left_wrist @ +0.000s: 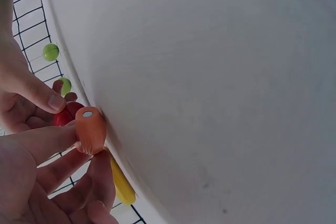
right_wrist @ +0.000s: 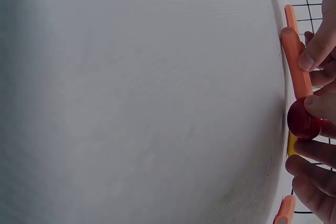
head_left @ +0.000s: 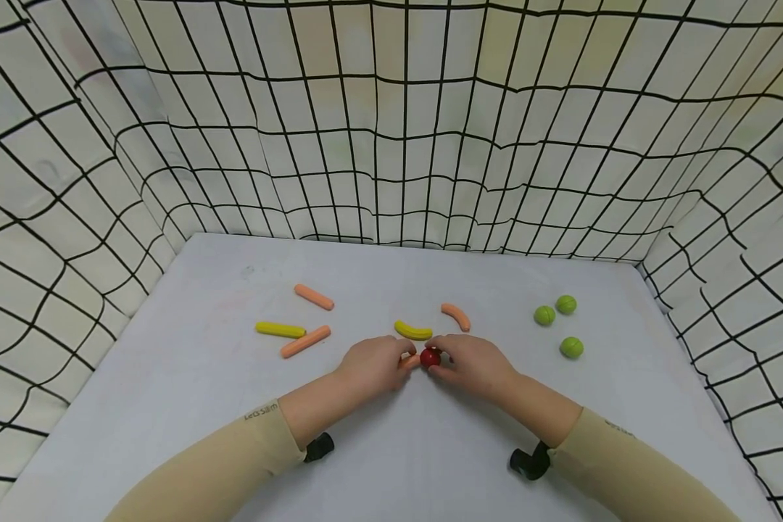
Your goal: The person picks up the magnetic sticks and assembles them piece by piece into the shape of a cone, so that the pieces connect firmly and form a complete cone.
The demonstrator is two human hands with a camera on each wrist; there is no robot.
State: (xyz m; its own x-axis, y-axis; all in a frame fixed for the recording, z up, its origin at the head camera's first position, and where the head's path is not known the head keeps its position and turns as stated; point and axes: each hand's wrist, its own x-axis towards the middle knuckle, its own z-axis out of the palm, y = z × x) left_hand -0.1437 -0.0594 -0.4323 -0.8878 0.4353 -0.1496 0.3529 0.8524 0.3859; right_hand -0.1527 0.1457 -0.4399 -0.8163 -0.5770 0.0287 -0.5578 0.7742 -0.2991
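Note:
Near the table's front middle, my left hand (head_left: 378, 362) pinches a straight orange stick (right_wrist: 297, 66) between thumb and fingers. A small silvery disc shows in the stick's near end in the left wrist view. My right hand (head_left: 476, 362) holds a shiny red ball (head_left: 430, 358) between thumb and fingertips. The stick's far end is right at the ball, in line with it. Just beyond the hands lie a curved yellow stick (head_left: 413, 330) and a curved orange stick (head_left: 456, 317).
At left on the white table (head_left: 235, 406) lie a straight yellow stick (head_left: 280, 330) and two straight orange sticks, one (head_left: 305, 341) touching or close by the yellow one, the other (head_left: 314, 296) farther back. Three green balls (head_left: 544, 315) sit at right. Black netting (head_left: 404, 138) surrounds the back and sides.

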